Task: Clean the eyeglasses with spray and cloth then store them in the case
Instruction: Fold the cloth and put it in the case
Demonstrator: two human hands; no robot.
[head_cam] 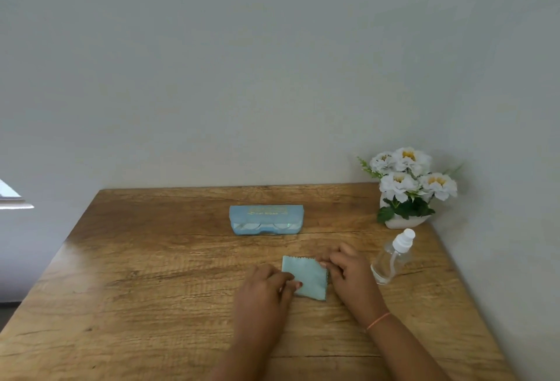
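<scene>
- Eyeglasses (263,227): only two round lens shapes show, through the clear front of the light blue case (266,214). That puts them inside it, just above the middle of the frame. The frame and arms of the glasses cannot be made out.
- The case lies flat and lengthwise on the wooden worktop (151,259), with gold lettering on its top that is too blurred to read. It is well apart from both hands.
- The pale blue cloth (310,279), with zigzag-cut edges, lies on the worktop below the case, between the two hands.
- The left hand (266,285) comes in from the bottom of the frame. Its thumb and fingertips pinch the cloth's lower left edge.
- The right hand (348,265) sits at the cloth's right edge, its fingers curled in and nipping that side. A thin orange band (378,320) circles its wrist.
- A clear spray bottle (391,262) with a white nozzle stands just right of the right hand, not touched by it.
- A white pot of white and yellow flowers (407,186) stands in the worktop's far right corner, against the grey wall (272,62).
- A bright ledge (13,203) shows at the left edge of the frame.
</scene>
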